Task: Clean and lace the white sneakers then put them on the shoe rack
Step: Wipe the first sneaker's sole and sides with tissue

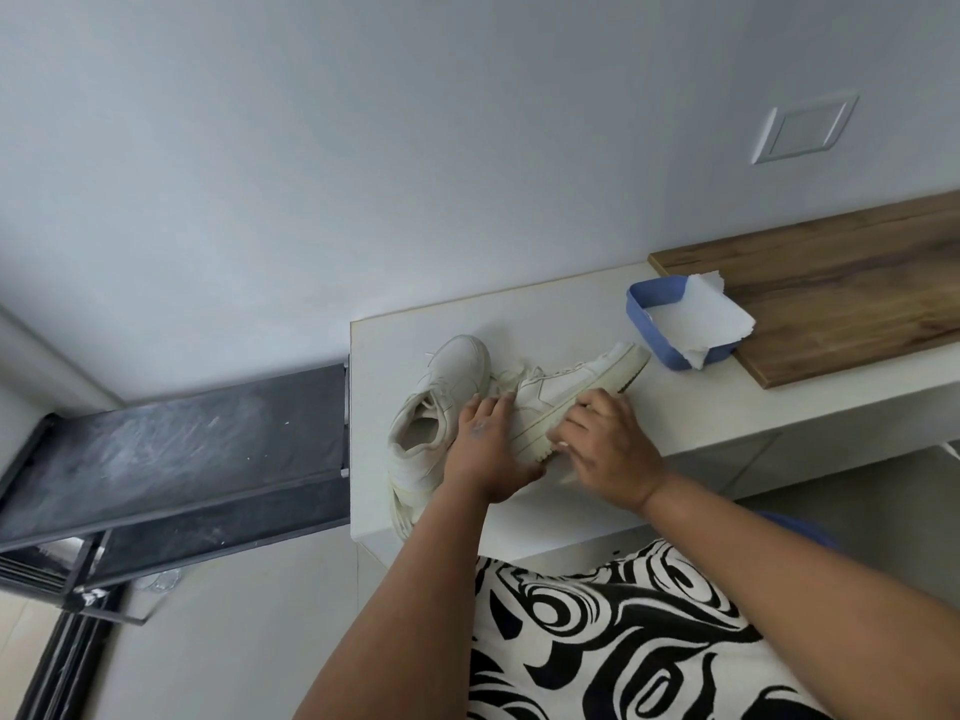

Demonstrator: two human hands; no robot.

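Two white sneakers sit on a white counter, near its left end. The left sneaker stands on its sole. Its toe points away from the person, toward the wall, and a bit to the right. Its heel is close to the counter's front edge, so it runs long from front to back. You can look down into its opening. Loose laces hang by its heel.

The right sneaker lies tipped on its side. Its long way runs on a slant, from near the person at the lower left up to the far right. Its sole faces the right hand. I cannot tell for sure which end is the toe.

The left hand reaches in from below. It lies between the two shoes, with its fingers curled over the top of the right sneaker, holding it. The right hand comes in from the right. Its fingers bend down onto the sole edge of that same sneaker. Something pale shows under those fingers, but I cannot tell what it is.

A blue tray with white paper in it sits farther back on the counter, beside a brown wood board. A black shoe rack stands just left of the counter.
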